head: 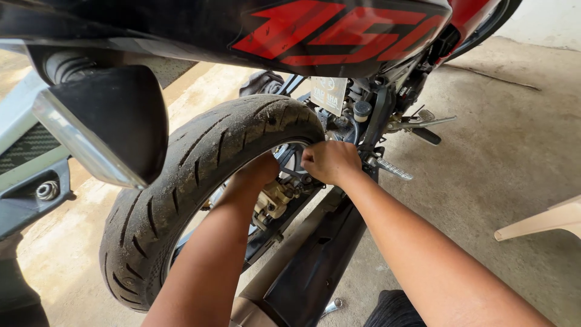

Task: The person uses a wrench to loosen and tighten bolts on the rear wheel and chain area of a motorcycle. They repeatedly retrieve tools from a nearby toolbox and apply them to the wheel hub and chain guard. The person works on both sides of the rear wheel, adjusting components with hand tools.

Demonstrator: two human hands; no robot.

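A motorcycle's rear tyre (200,175), black and dusty, stands in front of me under the black and red tail bodywork (339,30). My left hand (260,169) reaches behind the tyre toward the wheel hub; its fingers are hidden by the tyre. My right hand (330,160) is clenched next to the wheel rim, just above the gold brake caliper (272,200). What it grips, if anything, is hidden by the fingers.
The black exhaust pipe (315,266) runs under my right forearm. A ridged footpeg (393,169) sticks out to the right. A small spanner (331,306) lies on the concrete floor (484,181). A pale plastic chair leg (538,221) is at the right edge.
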